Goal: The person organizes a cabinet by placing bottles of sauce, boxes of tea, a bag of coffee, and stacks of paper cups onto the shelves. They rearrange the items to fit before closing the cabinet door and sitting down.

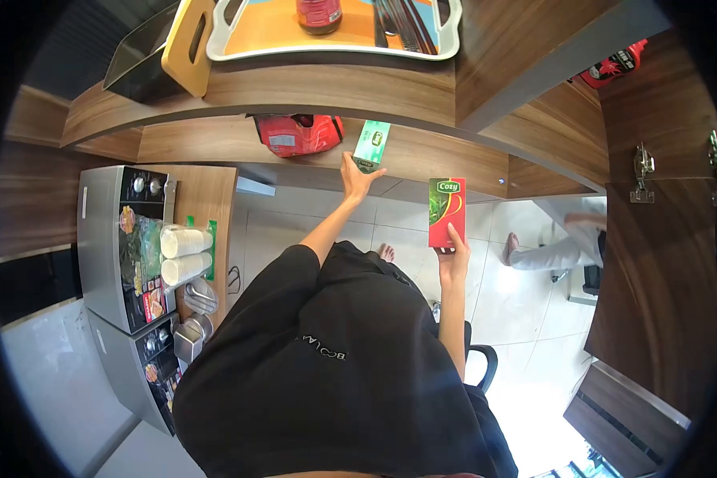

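My left hand reaches into the wooden shelf, thumb and fingers on either side of the near end of a light green box. That box lies on the shelf board, and its end facing me is dark green. In my right hand is a red Cozy tea box, gripped at its lower end and held upright over the floor, apart from the shelf. Green leaves and a yellow cup outline show on its front. Left of the green box sits a red plastic packet.
Above, a white-rimmed tray carries a jar and cutlery. Plastic-wrapped paper cups stand beside silver appliances at left. A red bottle is at upper right. Another person's leg shows at right.
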The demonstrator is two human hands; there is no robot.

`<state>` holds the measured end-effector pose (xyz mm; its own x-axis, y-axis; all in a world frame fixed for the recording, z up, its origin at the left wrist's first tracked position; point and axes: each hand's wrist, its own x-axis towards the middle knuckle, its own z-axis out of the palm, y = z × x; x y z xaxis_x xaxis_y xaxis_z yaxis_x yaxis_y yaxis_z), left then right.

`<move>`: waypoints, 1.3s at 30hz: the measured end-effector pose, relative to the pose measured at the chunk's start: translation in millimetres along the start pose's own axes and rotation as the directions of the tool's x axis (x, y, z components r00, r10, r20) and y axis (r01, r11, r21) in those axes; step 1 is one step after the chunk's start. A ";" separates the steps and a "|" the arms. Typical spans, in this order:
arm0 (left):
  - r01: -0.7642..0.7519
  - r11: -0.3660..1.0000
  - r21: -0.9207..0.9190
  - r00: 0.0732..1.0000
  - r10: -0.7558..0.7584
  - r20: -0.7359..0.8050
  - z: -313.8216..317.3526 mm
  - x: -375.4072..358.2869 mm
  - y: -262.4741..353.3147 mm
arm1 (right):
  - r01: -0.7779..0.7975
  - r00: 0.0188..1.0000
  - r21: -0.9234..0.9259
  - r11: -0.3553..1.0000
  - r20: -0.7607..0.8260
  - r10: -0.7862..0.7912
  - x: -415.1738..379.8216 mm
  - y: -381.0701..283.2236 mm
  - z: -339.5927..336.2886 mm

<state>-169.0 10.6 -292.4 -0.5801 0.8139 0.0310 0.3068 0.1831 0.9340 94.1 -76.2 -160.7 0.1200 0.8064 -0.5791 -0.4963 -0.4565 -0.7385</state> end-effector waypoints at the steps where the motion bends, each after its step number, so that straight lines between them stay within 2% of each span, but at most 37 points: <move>1: -0.012 0.995 0.103 1.000 0.013 -0.004 4.4 3.0 -2.5 | 0.022 1.000 0.011 1.000 -0.006 -0.022 -2.5 0.3 -1.8; 3: -0.038 0.951 0.306 0.999 0.040 -0.002 11.4 6.5 -9.9 | 0.046 0.999 0.041 0.998 -0.029 -0.044 -7.0 1.8 -11.3; 6: 0.042 0.905 0.424 0.999 -0.040 -0.014 18.6 16.9 -18.0 | 0.065 0.996 0.077 0.995 -0.066 -0.060 -3.1 8.0 -28.7; 7: 0.093 0.889 0.448 0.994 -0.110 0.010 17.7 19.2 -18.4 | 0.073 0.995 0.077 0.994 -0.076 -0.067 -2.8 9.7 -31.9; 10: 0.114 0.877 0.466 0.981 -0.173 0.085 3.5 11.0 -8.3 | 0.072 0.992 0.062 0.995 -0.104 -0.066 -6.0 9.3 -33.7; 13: 0.000 0.901 0.435 0.979 -0.088 0.182 -20.0 -12.2 -17.6 | 0.042 0.995 0.042 0.998 -0.090 -0.038 12.0 13.8 -24.7; 15: 0.069 0.989 0.132 0.940 -0.108 0.324 -32.2 -25.9 -70.0 | 0.038 0.998 0.013 0.999 -0.049 -0.037 24.6 20.7 -10.4; 17: 0.196 0.969 0.152 0.851 -0.245 0.465 -62.9 -42.3 -70.8 | 0.059 0.998 -0.040 0.997 0.025 -0.058 42.6 24.5 18.7; 20: 0.207 0.961 0.182 0.775 -0.275 0.569 -107.4 -61.8 -72.3 | 0.178 0.983 -0.160 0.971 -0.014 -0.183 76.3 38.5 81.3; 22: 0.224 0.959 0.171 0.738 -0.282 0.613 -137.3 -70.6 -66.8 | 0.320 0.944 -0.255 0.912 -0.001 -0.331 110.0 57.5 114.1; 26: 0.288 0.947 0.141 0.766 -0.316 0.559 -177.9 -85.0 -72.4 | 0.508 0.805 -0.514 0.691 -0.001 -0.593 116.9 70.1 185.8; 27: 0.284 0.950 0.133 0.783 -0.310 0.539 -187.4 -87.9 -73.1 | 0.531 0.799 -0.481 0.698 0.010 -0.601 117.5 76.5 197.5; 30: 0.298 0.946 0.125 0.821 -0.321 0.471 -209.1 -92.7 -74.9 | 0.600 0.705 -0.546 0.585 0.016 -0.709 123.8 103.0 215.3; 34: 0.319 0.942 0.106 0.848 -0.333 0.412 -224.6 -95.5 -79.3 | 0.502 0.711 -0.716 0.484 0.023 -0.703 125.1 129.0 217.5; 35: 0.317 0.943 0.107 0.852 -0.332 0.404 -225.6 -94.2 -80.5 | 0.471 0.736 -0.728 0.498 0.013 -0.677 123.3 131.4 217.6; 39: 0.299 0.946 0.126 0.833 -0.323 0.449 -221.7 -86.8 -51.8 | 0.567 0.693 -0.704 0.428 0.125 -0.710 107.8 125.1 208.9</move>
<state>-301.9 -191.7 -264.5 -0.2440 0.8663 -0.4358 0.2112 0.4861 0.8480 -134.6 32.2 -243.4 0.3277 0.9299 0.1668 0.4606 -0.0031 -0.8876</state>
